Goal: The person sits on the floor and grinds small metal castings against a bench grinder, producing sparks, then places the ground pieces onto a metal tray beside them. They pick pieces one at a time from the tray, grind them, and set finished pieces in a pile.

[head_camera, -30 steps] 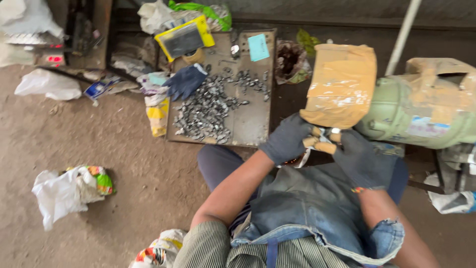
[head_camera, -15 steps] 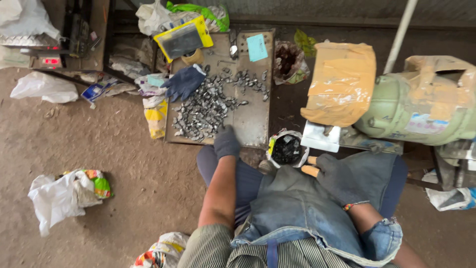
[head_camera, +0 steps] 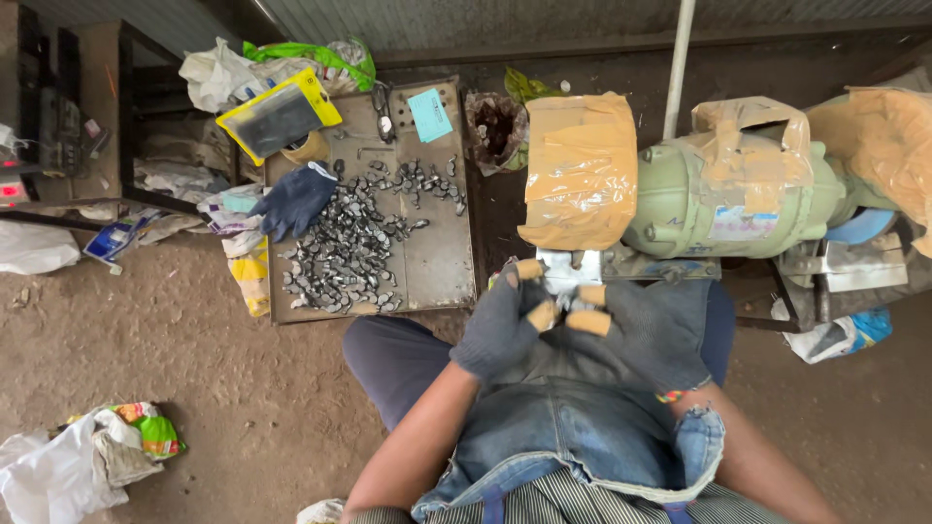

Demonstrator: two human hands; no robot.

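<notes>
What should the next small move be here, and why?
Probably ease the small metal piece up toward the taped wheel guard of the green bench grinder. Both gloved hands, left hand and right hand, pinch it together just below the guard, beside the metal rest, so only a short advance appears to remain.

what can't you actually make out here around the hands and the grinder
- Head view: whatever the left hand and right hand pinch is hidden by the gloved fingers.
- Head view: the grinding wheel is covered by its taped cardboard guard.
- Head view: the green motor runs off the right edge, so its far end is cut off.
- Head view: the small metal pieces on the tray are too small to tell their shape.
</notes>
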